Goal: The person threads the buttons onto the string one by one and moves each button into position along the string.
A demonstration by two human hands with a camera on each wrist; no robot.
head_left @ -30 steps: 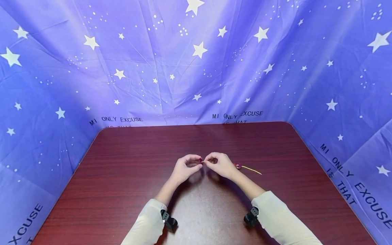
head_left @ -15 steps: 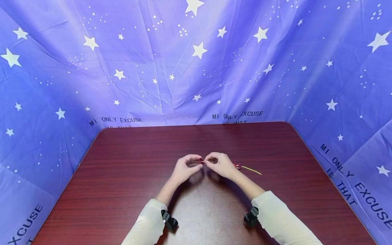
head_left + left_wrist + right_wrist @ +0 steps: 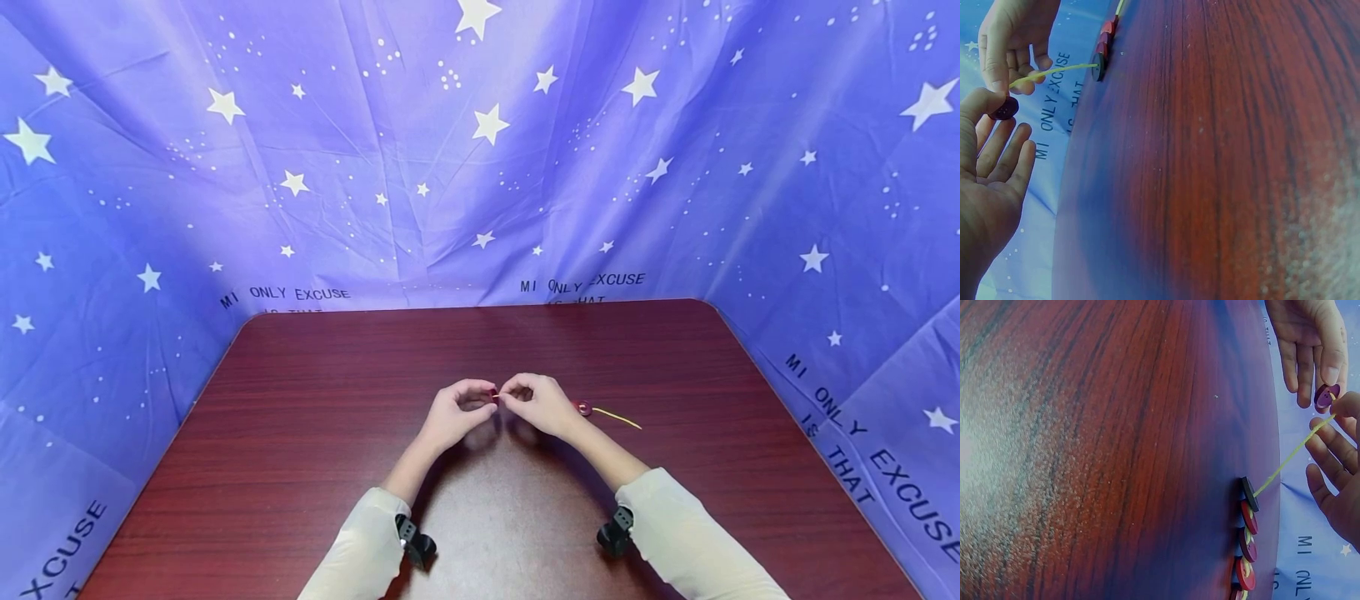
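Observation:
My left hand (image 3: 452,414) pinches a dark purplish-red button (image 3: 1326,395) between thumb and index finger, its other fingers spread loosely. Facing it, my right hand (image 3: 542,405) pinches a yellow string (image 3: 1291,457) close to its end. In the right wrist view the string's tip is at the button's holes; how far it passes through cannot be made out. From the right hand the string slopes down to a black button (image 3: 1250,494) on the table. Behind that one, several red and purplish buttons (image 3: 1249,517) are threaded in a row. The right hand hides most of this row in the head view.
The string's yellow tail (image 3: 617,417) lies on the dark red wooden table (image 3: 337,367), to the right of the right hand. A blue-purple curtain (image 3: 420,150) with white stars and lettering hangs behind the table and along both sides.

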